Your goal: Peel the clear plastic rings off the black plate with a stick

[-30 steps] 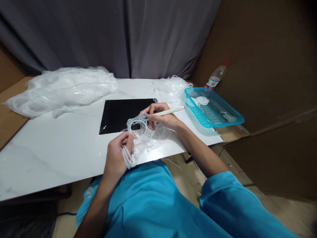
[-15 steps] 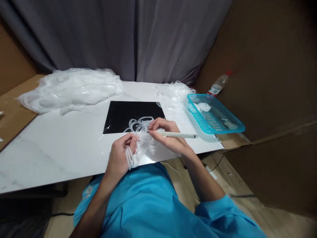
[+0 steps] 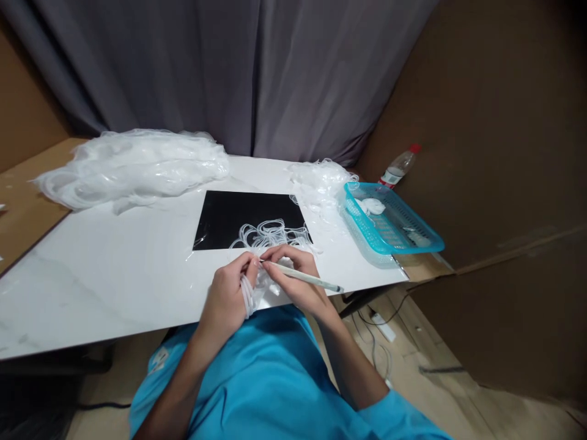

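Observation:
My left hand (image 3: 225, 290) is closed at the table's front edge, with white cord (image 3: 247, 296) looped round its palm and fingers. Thumb and forefinger pinch together at the tip of a slim, pale pen-shaped tool (image 3: 309, 278). Closed around that tool is my right hand (image 3: 299, 287), just to the right, with fingertips almost meeting the left ones. The tool's dark end points right; its tip is too small to make out. Loose loops of white cord (image 3: 270, 232) spread just beyond my hands, partly over a black sheet (image 3: 229, 214). More white cord hangs between my palms, partly hidden.
A large bundle of white cord (image 3: 137, 162) lies at the back left, and a smaller heap (image 3: 321, 177) at the back right. Right of it stands a blue basket (image 3: 387, 249) holding white pieces, with a red-capped bottle (image 3: 398, 168) behind. Cardboard walls and a grey curtain surround the table.
My right hand has moved left and nearer to me, bringing the tool's tip to my left fingertips. The tool now slants down to the right. The view has shifted slightly.

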The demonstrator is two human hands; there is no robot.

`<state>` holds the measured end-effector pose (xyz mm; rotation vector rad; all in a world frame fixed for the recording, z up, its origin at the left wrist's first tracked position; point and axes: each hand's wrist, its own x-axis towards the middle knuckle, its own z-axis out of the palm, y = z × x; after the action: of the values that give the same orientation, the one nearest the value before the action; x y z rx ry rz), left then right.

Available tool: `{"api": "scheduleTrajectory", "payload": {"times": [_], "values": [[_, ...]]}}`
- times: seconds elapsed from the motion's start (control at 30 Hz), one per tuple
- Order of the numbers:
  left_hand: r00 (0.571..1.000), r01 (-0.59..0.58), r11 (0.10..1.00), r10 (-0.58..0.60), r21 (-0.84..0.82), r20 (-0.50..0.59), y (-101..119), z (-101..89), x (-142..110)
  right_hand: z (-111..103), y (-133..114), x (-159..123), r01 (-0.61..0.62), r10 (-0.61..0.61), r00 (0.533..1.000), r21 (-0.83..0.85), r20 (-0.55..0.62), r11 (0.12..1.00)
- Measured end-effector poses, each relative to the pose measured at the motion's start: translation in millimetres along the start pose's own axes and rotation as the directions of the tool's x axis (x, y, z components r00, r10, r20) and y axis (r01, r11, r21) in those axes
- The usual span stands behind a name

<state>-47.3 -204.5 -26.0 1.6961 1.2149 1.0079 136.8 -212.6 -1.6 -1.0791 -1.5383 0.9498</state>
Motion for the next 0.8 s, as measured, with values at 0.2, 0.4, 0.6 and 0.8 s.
{"api": "scheduleTrajectory", "payload": {"times": [0.2,0.4,0.6,0.8], "values": [[0.998,-0.057,0.988,0.059,0.144,-0.012,0,3.0,-3,1,-11,-7,0.054,-0.048,0.998,-0.173,0.040,0.983],[0.993,-0.089,0.963,0.104,0.256,-0.047,-2,7.1,-6,5,-7,-9,0.128,-0.118,0.992,-0.316,0.051,0.940],[0.994,-0.080,0.964,0.096,0.254,-0.051,-1,7.4,-7,12,1,-5,0.166,-0.175,0.984,-0.385,0.011,0.908],[0.993,-0.001,0.994,0.014,0.109,-0.118,0,0.6,-6,-20,3,13,0.097,-0.270,0.923,-0.513,-0.275,0.853]]}}
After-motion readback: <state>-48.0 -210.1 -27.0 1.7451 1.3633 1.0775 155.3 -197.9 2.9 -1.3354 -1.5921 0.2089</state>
